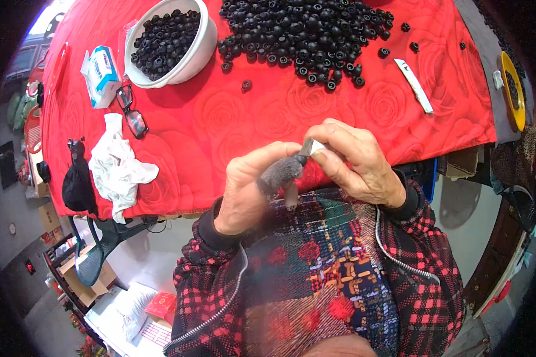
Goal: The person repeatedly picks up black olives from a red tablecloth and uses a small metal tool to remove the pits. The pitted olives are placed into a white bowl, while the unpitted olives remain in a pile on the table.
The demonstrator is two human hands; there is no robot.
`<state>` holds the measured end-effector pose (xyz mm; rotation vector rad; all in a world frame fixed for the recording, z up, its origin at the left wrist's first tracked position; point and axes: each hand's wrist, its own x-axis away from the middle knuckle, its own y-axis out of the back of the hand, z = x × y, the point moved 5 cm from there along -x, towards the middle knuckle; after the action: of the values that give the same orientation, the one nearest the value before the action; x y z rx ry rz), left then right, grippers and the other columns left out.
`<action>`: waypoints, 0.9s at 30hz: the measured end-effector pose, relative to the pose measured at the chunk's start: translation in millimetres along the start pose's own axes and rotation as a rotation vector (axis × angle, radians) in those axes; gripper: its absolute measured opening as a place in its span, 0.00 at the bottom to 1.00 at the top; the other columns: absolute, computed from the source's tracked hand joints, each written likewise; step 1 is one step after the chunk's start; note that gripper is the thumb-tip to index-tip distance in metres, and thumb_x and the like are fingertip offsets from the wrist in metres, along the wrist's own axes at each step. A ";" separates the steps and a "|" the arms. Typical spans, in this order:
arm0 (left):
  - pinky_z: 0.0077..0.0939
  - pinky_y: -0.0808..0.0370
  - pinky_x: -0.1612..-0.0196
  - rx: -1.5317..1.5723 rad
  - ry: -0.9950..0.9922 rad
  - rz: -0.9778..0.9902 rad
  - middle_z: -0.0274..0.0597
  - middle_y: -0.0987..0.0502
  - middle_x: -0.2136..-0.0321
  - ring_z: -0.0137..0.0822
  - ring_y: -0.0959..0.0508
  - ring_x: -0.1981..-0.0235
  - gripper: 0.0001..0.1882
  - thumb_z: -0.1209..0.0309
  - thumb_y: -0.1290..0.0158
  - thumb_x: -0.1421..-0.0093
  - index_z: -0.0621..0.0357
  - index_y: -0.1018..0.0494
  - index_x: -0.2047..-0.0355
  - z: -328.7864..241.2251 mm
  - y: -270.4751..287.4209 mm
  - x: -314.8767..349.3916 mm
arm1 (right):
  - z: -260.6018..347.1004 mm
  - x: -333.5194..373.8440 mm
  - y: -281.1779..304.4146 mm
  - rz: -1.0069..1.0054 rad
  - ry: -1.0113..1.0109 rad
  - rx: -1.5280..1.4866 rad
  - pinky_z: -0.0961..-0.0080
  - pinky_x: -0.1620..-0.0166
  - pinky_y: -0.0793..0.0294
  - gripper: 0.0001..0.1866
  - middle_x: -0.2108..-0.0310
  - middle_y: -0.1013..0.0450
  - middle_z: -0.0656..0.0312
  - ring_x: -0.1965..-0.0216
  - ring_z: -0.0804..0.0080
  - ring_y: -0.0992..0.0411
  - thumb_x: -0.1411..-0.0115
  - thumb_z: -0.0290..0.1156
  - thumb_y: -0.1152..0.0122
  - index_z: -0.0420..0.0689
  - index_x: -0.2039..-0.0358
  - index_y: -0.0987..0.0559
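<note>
Just beyond the table's near edge, my two hands meet in front of my chest. My left hand (245,183), with grey fabric covers on some fingers, pinches a small black round part (302,159), mostly hidden by the fingertips. Between the thumb and fingers of my right hand (363,159) is a short metal blade (307,147) with a white wrapping at the gripped end. Its edge is against or very close to the black part; contact is hard to make out.
A red rose-patterned cloth (220,119) covers the table. On it are a heap of black round parts (304,35), a white bowl (205,44) filled with more, a white strip (414,87), eyeglasses (132,113), a tissue pack (103,77) and a white cloth (118,169). A yellow-rimmed tray (520,113) stands far right.
</note>
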<state>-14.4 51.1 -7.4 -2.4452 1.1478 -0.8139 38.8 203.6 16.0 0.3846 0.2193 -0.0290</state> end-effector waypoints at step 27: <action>0.20 0.29 0.79 0.068 0.042 -0.041 0.42 0.23 0.69 0.28 0.25 0.78 0.14 0.73 0.48 0.40 0.65 0.27 0.54 14.6 11.1 -2.4 | -19.5 -5.4 0.4 0.102 0.074 -0.099 0.66 0.69 0.31 0.07 0.73 0.30 0.53 0.71 0.54 0.28 0.43 0.26 0.44 0.37 0.65 0.27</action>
<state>-13.3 46.7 -25.3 -2.4138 1.0703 -0.9052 29.5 211.2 -0.3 0.2976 0.2731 0.0965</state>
